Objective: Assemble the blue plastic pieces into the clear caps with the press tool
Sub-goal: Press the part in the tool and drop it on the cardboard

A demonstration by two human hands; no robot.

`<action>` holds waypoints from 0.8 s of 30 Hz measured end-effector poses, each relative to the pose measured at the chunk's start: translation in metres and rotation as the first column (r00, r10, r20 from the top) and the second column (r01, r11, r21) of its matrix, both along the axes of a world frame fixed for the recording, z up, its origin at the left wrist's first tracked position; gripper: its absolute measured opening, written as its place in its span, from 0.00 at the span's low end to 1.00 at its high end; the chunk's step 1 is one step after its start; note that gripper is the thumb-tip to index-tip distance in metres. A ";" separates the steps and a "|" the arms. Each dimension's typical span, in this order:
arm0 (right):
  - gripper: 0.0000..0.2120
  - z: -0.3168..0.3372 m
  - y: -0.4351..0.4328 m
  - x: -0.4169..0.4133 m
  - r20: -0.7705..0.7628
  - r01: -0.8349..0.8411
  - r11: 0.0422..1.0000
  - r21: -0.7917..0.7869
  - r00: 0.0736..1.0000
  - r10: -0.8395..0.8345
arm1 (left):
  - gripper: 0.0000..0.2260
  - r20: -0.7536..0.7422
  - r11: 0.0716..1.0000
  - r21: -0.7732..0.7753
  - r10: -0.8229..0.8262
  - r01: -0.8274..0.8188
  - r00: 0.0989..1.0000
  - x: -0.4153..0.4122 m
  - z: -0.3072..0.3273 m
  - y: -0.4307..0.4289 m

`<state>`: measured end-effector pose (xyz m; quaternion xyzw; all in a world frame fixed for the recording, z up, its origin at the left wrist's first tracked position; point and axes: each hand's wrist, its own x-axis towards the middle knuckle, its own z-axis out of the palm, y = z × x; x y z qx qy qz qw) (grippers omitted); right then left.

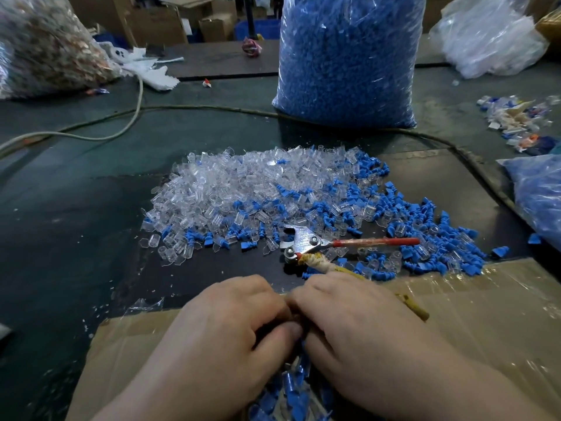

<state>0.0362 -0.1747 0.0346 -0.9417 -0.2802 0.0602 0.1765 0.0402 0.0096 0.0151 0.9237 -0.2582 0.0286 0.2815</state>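
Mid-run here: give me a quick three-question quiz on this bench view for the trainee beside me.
1. True or false: the press tool lies on the table with its red handle pointing to the right.
2. What stands behind the pile of clear caps? A) a bag of blue pieces B) a metal bucket C) a stack of plates
3. Fill in: the left hand and right hand meet, fingertips together, above a sheet of ______.

Key: 1 true; 2 A; 3 cardboard.
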 end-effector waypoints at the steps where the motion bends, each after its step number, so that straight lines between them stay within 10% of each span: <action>1: 0.09 0.000 0.000 0.000 -0.004 -0.013 1.000 -0.014 1.000 0.013 | 0.11 -0.005 0.999 -0.032 0.023 -0.023 1.000 0.000 0.000 0.001; 7: 0.09 0.004 0.000 0.002 -0.035 -0.015 1.000 -0.004 0.999 0.014 | 0.22 0.096 0.875 0.047 0.477 -0.482 0.874 0.018 -0.002 0.016; 11: 0.09 0.003 0.001 0.004 -0.053 -0.012 1.000 -0.019 0.999 0.011 | 0.27 -0.020 0.846 0.343 0.441 -0.408 0.897 0.026 -0.011 0.014; 24: 0.14 0.008 -0.003 0.007 -0.099 -0.124 0.989 -0.080 0.988 0.116 | 0.12 0.102 0.965 0.099 0.234 -0.244 0.967 0.022 -0.018 0.008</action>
